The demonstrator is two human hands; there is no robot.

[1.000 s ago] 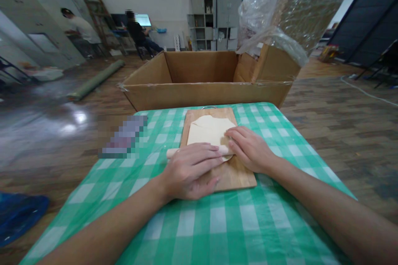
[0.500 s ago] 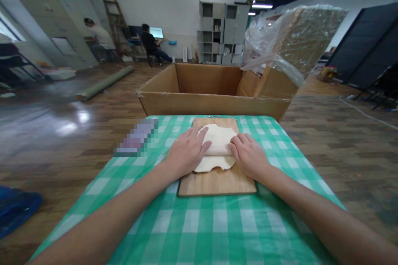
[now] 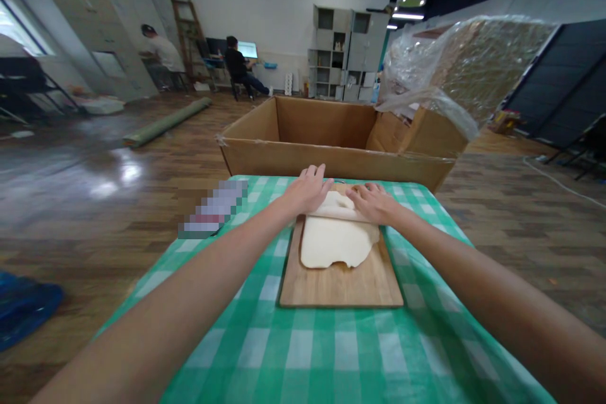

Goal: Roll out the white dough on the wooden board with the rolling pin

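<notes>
A pale rolling pin [image 3: 337, 212] lies crosswise on a sheet of cream dough [image 3: 336, 241], which has a wavy near edge. Under the dough is a wooden cutting board [image 3: 341, 290]. My left hand [image 3: 308, 190] holds the pin's left end beneath its palm, fingers reaching forward past it. On the right end, my right hand [image 3: 373, 203] is closed over the pin with its fingers bent forward. Both hands hide the pin's ends. The far part of the dough shows between them.
A green-and-white checked cloth [image 3: 265, 341] covers the table. At its left edge lies a blurred-out flat object [image 3: 213, 211]. Beyond the far edge stands a large open cardboard box [image 3: 331, 154], with a plastic-wrapped block [image 3: 492, 63] at its right. People sit far back.
Both hands have pushed the rolling pin away from me, toward the board's far end. More dough shows on the near side. My left fingers have stretched forward, and the view has shifted slightly.
</notes>
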